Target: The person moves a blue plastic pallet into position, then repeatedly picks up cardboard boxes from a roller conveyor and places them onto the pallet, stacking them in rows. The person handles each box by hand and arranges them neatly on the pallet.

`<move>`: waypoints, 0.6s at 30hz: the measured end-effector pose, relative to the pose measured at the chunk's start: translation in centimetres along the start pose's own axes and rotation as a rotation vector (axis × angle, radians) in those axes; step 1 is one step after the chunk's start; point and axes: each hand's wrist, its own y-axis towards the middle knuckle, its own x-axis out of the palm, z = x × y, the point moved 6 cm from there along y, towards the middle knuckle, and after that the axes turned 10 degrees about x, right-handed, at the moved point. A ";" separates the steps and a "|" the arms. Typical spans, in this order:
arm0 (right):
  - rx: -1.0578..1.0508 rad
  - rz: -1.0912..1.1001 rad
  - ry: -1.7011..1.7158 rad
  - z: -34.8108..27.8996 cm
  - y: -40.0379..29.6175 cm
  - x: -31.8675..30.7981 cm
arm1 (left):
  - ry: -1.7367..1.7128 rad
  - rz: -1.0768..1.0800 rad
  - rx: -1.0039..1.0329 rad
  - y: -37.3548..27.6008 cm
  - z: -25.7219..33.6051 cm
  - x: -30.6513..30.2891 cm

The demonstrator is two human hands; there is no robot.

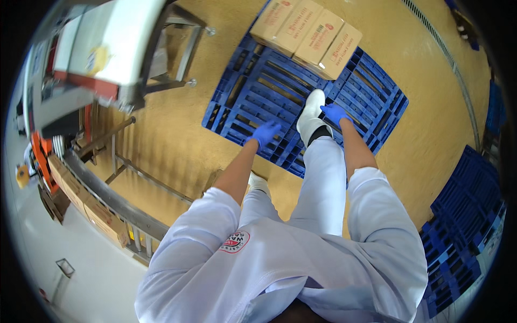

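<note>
My left hand [265, 135], in a blue glove, hovers over the near left part of a blue plastic pallet [278, 82] with its fingers spread and nothing in them. Beside my raised white boot [313, 107], my right hand [336, 114] is gloved in blue too and appears empty, fingers apart. That boot is on or over the pallet; my other white boot [258, 183] is on the yellow floor. Several brown cardboard cartons [309, 36] sit side by side at the pallet's far end, both hands apart from them. Printed writing covers their visible faces.
At left, a roller conveyor [117, 202] carries cardboard cartons [97, 214]. A white and metal machine [105, 48] on legs stands at upper left. Stacked blue pallets [464, 194] are at right. A drain grate [448, 52] crosses the yellow floor.
</note>
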 end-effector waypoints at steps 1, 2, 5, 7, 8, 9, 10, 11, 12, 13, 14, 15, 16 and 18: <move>-0.035 0.101 0.089 -0.7 -2.0 2.3 | -0.251 -0.114 -0.084 -5.6 0.2 0.0; -0.095 0.186 0.175 -2.4 -4.2 4.5 | -0.076 -0.061 -0.005 -10.2 -1.4 -0.6; -0.300 0.283 -0.072 -8.3 -12.7 15.0 | 0.019 -0.121 -0.006 -26.6 -6.1 -1.4; -0.325 0.207 0.059 -13.2 -20.0 22.7 | -0.057 -0.121 0.016 -37.9 -9.6 -2.2; -0.377 0.139 0.064 -16.8 -24.4 26.4 | -0.105 -0.117 0.028 -43.6 -10.7 -3.0; -0.413 0.051 -0.009 -20.3 -29.3 29.8 | -0.314 -0.205 -0.106 -50.8 -9.3 -4.5; -0.457 -0.040 -0.094 -24.3 -34.4 33.1 | -0.465 -0.122 -0.074 -55.9 -11.4 -4.8; -0.524 -0.094 -0.148 -27.1 -37.2 36.8 | -0.598 -0.069 -0.022 -60.6 -13.7 -4.9; -0.590 -0.154 -0.201 -29.7 -39.6 40.5 | -0.727 -0.015 0.032 -65.1 -15.7 -4.9; -0.652 -0.217 -0.254 -32.1 -41.9 43.9 | -0.775 0.139 0.117 -69.6 -17.5 -5.6; -0.729 -0.232 -0.314 -34.2 -44.9 46.8 | -0.823 0.276 0.205 -74.0 -19.4 -5.6; -0.803 -0.244 -0.369 -37.1 -48.0 49.3 | -0.862 0.411 0.294 -78.1 -21.2 -5.4; -0.872 -0.254 -0.418 -39.7 -50.8 51.6 | -0.967 0.585 0.349 -81.9 -23.0 -5.3; -0.999 -0.293 -0.346 -43.4 -55.0 55.7 | -1.150 0.929 0.496 -89.2 -26.8 -3.0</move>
